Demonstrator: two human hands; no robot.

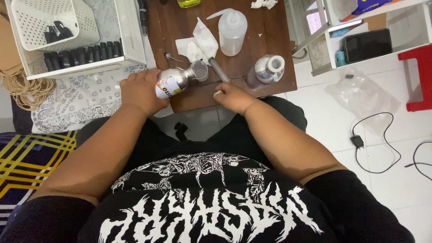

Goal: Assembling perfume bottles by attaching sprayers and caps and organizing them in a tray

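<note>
**Silver bottle tipped at the counter's near edge**

Head view: The left hand (pixel 140 91), left of centre in the frame, was wrapped around a silver metal bottle (pixel 176 81), tilted on its side with its open mouth pointing right. The bottle carried a white label with a yellow and orange band. It hung over the near left corner of the brown wooden counter (pixel 252 45), just past the edge. The right hand (pixel 232 96) rested at the counter's near edge, fingers curled and pinched on a small white piece (pixel 218 93); what it was could not be told. A grey metal tube (pixel 218 69) lay slanted just above that hand.

Right of it, a second silver bottle (pixel 264 71) lay close to the counter's right edge. At the top centre stood a translucent plastic squeeze bottle (pixel 232 32) beside a crumpled white tissue (pixel 198 42). Little bare wood remained between them. In the upper left, a white tray (pixel 130 40) held a row of small black bottles (pixel 83 55) and a white perforated basket (pixel 54 20). White floor tiles (pixel 324 121) lay to the right.
</note>
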